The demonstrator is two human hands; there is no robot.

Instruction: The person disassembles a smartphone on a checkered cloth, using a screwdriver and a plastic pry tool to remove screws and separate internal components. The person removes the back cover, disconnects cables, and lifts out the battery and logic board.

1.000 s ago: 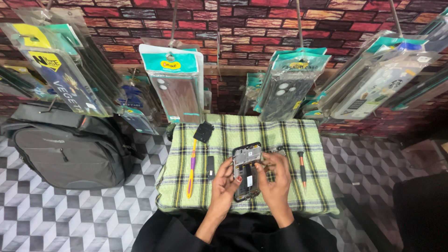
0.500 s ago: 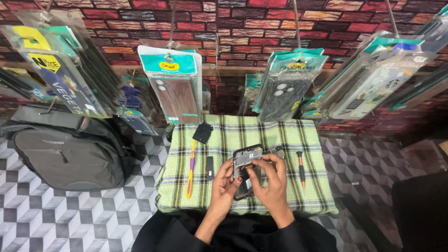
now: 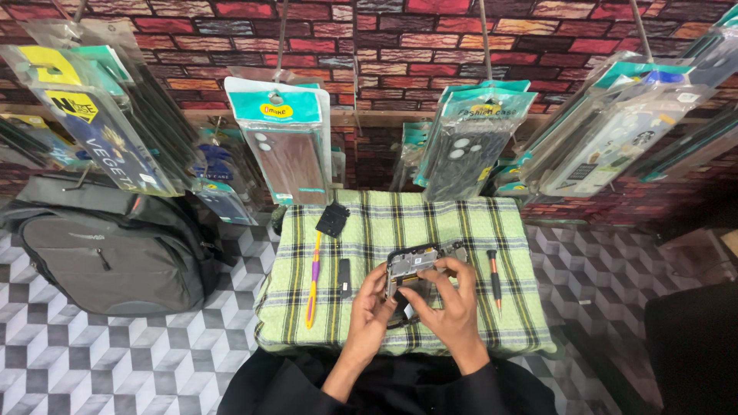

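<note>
While both hands work over the middle of the green checked table, the left hand grips the opened smartphone at its side, steadying it; the right hand pinches at its exposed upper end. Laid within reach: a yellow-purple tool, a screwdriver toward the right edge, and a small black part. Fingers hide the phone's lower half.

The green checked woven cloth looks matt and soft; the hanging clear plastic packets look glossy.
</note>
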